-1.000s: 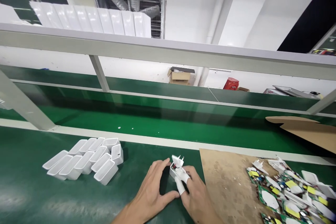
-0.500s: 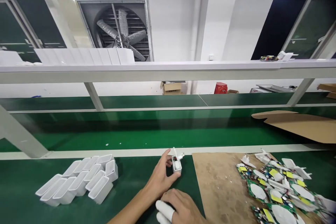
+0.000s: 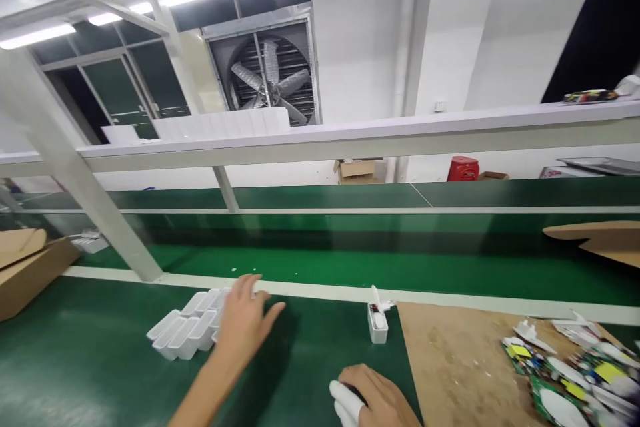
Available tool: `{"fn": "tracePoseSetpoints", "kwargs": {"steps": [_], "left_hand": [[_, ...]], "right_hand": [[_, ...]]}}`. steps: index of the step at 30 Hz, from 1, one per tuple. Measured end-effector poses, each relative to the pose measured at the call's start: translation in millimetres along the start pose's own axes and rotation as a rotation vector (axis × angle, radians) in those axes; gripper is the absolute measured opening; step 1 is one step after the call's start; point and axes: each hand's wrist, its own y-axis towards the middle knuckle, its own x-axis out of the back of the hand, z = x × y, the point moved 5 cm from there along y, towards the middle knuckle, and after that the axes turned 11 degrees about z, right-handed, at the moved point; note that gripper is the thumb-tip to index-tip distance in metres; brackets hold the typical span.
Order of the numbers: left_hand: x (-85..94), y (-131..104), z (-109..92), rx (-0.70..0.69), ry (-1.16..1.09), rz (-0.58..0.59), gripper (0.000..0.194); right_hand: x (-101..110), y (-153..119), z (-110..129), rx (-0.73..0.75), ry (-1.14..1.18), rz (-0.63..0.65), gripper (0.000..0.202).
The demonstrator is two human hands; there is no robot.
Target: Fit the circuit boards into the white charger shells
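Note:
My left hand reaches over the right end of a group of white plastic cases, fingers spread and nothing visible in them. It hides part of the group. My right hand rests low on the bench, its fingers curled and white covers on some of them. A bit of something dark shows in that curl, too little to name. Beyond the right hand, a single white case stands with electronic parts and a white plug piece sticking out of its top; neither hand touches it.
Circuit boards with white and yellow parts lie heaped on a brown cardboard sheet at right. A cardboard box sits at far left. Behind the bench runs a green conveyor belt, with a slanted metal post at left.
My left hand has let go of the case with the parts and moved left to the other cases. The view has turned left. My right hand stays curled near the bench.

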Motion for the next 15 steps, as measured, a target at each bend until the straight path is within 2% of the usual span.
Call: {"fn": "tracePoseSetpoints", "kwargs": {"steps": [2, 4, 5, 7, 10, 12, 15], "left_hand": [[8.9, -6.3, 34.6, 0.069, 0.325, -0.022, 0.033], [-4.8, -5.6, 55.4, 0.072, 0.489, 0.025, 0.038], [-16.6, -3.2, 57.4, 0.044, 0.507, 0.038, 0.038], [-42.9, 2.7, 42.5, -0.084, 0.44, 0.046, 0.039], [-74.2, 5.5, -6.5, -0.379, 0.214, 0.138, 0.036], [-84.6, 4.1, -32.6, -0.54, 0.105, 0.223, 0.03], [-91.1, 3.9, -43.5, -0.663, 0.019, 0.262, 0.023]], "right_hand": [[12.6, 4.0, 17.2, 0.119, -0.101, -0.007, 0.03], [26.4, 10.5, 27.6, 0.135, -0.17, 0.035, 0.03], [33.9, 14.1, 31.3, 0.142, -0.205, 0.046, 0.029], [49.5, 20.6, 34.2, 0.137, -0.259, 0.048, 0.024], [74.2, 21.9, 24.2, 0.048, -0.322, 0.077, 0.022], [94.9, 11.5, 5.5, -0.115, -0.387, 0.14, 0.026], [140.7, -23.6, -33.1, -0.408, -0.514, 0.192, 0.034]]}}
